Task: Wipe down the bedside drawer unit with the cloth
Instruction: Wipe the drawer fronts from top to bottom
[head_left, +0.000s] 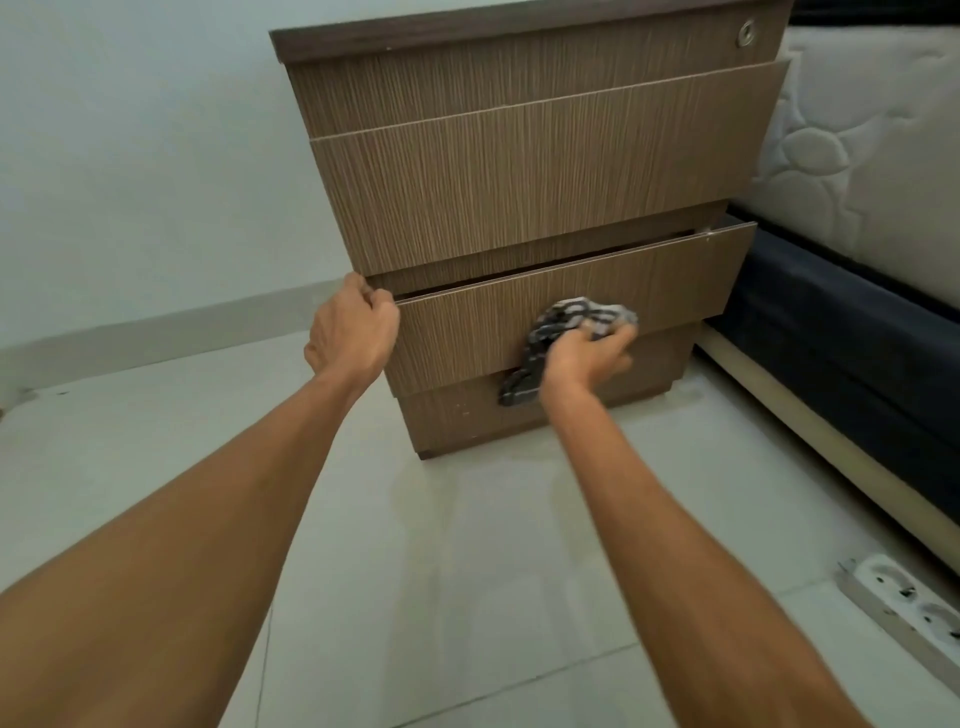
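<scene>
Two bare forearms, bare left hand (353, 332), bare right hand (589, 358)

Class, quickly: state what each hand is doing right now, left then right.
Left hand: fingers curled round the left end of the drawer.
Right hand: gripping the cloth, pressed against the drawer front.

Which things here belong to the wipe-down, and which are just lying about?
Job:
- unit
- cloth, held by right hand against the slightly open bottom drawer
- left hand, gripping that drawer's left corner

Lying about:
- power strip on the floor
- mattress
- bed base
</scene>
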